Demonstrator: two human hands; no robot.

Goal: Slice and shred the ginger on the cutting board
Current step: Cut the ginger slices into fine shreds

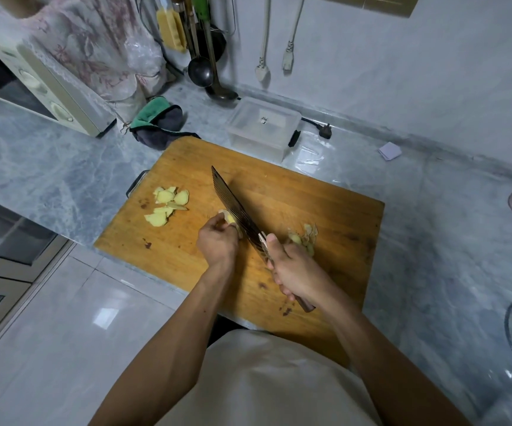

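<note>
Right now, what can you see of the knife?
The knife is a broad cleaver with a dark, ridged-looking blade and a brown handle. The right hand grips the handle. The blade stands edge-down on the board, angled up-left, against the ginger piece held by the left hand.

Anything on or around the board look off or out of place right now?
Mostly fine. The cutting board overhangs the counter's near edge, so it could tip under pressure. Ginger peelings lie right beside the right hand holding the knife.
</note>
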